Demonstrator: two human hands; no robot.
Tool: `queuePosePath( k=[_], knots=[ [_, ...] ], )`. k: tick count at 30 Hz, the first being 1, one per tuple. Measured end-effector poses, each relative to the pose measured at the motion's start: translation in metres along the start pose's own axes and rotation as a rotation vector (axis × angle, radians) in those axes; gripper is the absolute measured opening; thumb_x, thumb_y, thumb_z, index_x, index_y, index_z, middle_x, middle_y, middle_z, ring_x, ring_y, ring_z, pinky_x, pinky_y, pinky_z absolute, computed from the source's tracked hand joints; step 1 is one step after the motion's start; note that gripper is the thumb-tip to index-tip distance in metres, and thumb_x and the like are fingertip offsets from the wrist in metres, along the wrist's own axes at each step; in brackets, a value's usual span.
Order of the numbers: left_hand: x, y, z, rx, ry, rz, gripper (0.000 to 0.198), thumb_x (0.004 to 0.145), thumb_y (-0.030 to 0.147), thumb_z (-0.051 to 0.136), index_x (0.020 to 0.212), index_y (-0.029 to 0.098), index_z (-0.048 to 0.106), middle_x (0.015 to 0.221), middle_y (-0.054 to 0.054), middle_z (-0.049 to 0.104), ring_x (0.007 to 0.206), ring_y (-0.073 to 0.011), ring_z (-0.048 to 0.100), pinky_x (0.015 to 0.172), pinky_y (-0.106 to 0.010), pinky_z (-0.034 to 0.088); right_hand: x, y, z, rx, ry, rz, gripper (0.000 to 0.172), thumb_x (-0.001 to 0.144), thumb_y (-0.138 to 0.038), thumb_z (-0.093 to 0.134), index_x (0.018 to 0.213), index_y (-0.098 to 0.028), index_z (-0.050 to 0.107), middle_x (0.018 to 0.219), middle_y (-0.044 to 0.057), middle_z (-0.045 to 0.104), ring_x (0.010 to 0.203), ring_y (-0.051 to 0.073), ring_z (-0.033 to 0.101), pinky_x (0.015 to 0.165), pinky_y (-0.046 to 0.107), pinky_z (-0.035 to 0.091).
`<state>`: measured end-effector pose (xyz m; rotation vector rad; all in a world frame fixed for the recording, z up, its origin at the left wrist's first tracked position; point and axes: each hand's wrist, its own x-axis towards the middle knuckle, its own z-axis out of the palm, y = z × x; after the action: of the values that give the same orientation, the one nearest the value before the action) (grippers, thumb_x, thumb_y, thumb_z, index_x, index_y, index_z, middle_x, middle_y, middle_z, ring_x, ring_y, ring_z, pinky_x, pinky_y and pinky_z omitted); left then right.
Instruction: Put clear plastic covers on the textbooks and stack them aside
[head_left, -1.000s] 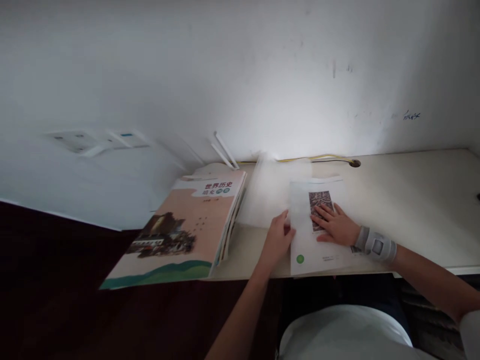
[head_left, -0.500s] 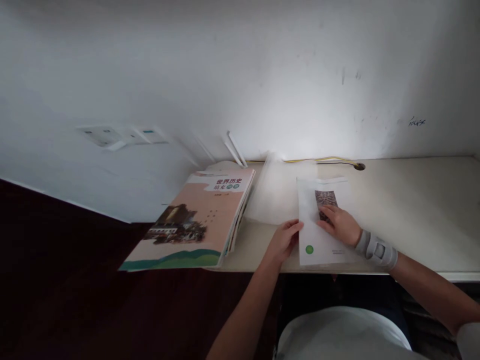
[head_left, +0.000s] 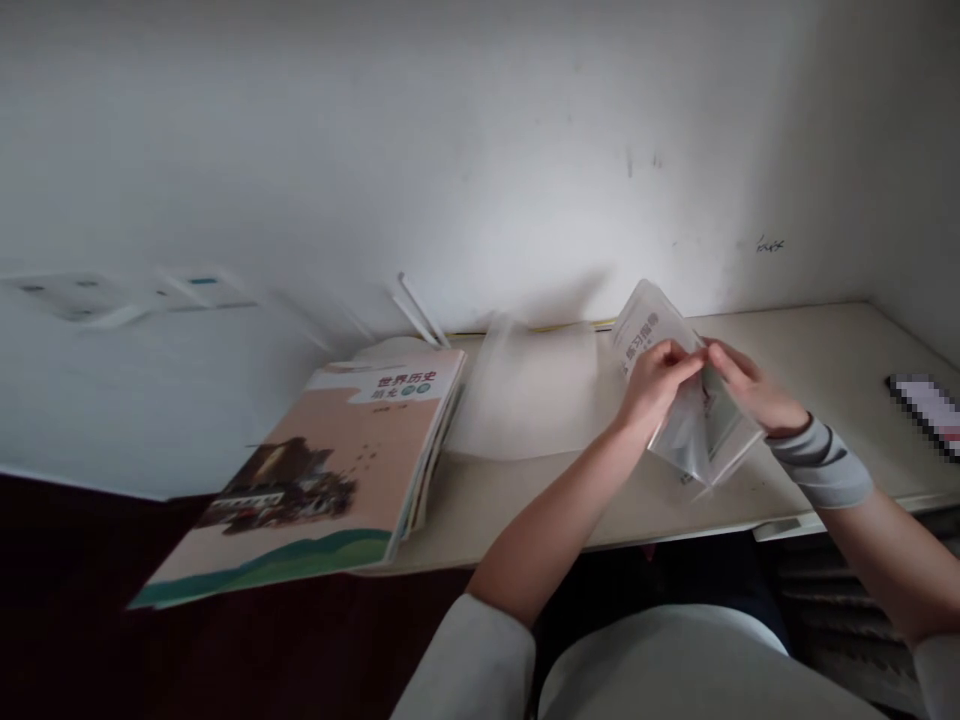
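A booklet in a clear plastic cover [head_left: 637, 325] is raised off the desk, tilted and partly bent open. My left hand [head_left: 660, 375] pinches it near the middle, the fingers closed on its edge. Close beside it, my right hand [head_left: 750, 385], with a grey band at the wrist, grips the other side, its fingertips almost meeting the left ones. The cover's loose lower part hangs in a fold below both hands. Left of them a sheet of clear plastic film [head_left: 532, 390] lies on the desk.
A stack of books [head_left: 322, 460] with a pink and green cover sits at the desk's left end, overhanging the front edge. A phone [head_left: 926, 410] lies at the right. The white wall [head_left: 450, 150] rises behind the desk [head_left: 810, 350], with sockets [head_left: 127, 295] at left.
The booklet has been lifted from lying flat and turned. My left hand has moved up and right to it, and both hands now grip it. The view has shifted right, bringing the phone in.
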<state>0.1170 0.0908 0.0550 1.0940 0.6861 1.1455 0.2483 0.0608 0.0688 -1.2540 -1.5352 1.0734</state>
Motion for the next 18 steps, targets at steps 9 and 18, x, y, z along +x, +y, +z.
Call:
queuePosePath(
  k=[9, 18],
  knots=[
    [-0.028, -0.008, -0.070, 0.081, 0.107, -0.067, 0.035, 0.061, 0.042, 0.071, 0.062, 0.018, 0.046, 0.056, 0.007, 0.045, 0.054, -0.0074, 0.048, 0.060, -0.022, 0.041, -0.020, 0.084, -0.066, 0.436, -0.080, 0.389, 0.049, 0.061, -0.026, 0.072, 0.107, -0.019, 0.057, 0.094, 0.005, 0.070, 0.071, 0.019, 0.067, 0.067, 0.032, 0.054],
    [-0.077, -0.002, -0.204, 1.569, 0.360, -0.257, 0.019, 0.080, 0.033, 0.047, 0.087, 0.018, 0.057, 0.082, -0.008, 0.065, 0.078, -0.0229, 0.059, 0.070, -0.035, 0.045, -0.034, 0.152, -0.092, -0.061, 0.096, 0.330, 0.054, 0.071, -0.038, 0.062, 0.120, -0.017, 0.051, 0.112, 0.011, 0.064, 0.098, 0.027, 0.062, 0.084, 0.041, 0.050]
  ],
)
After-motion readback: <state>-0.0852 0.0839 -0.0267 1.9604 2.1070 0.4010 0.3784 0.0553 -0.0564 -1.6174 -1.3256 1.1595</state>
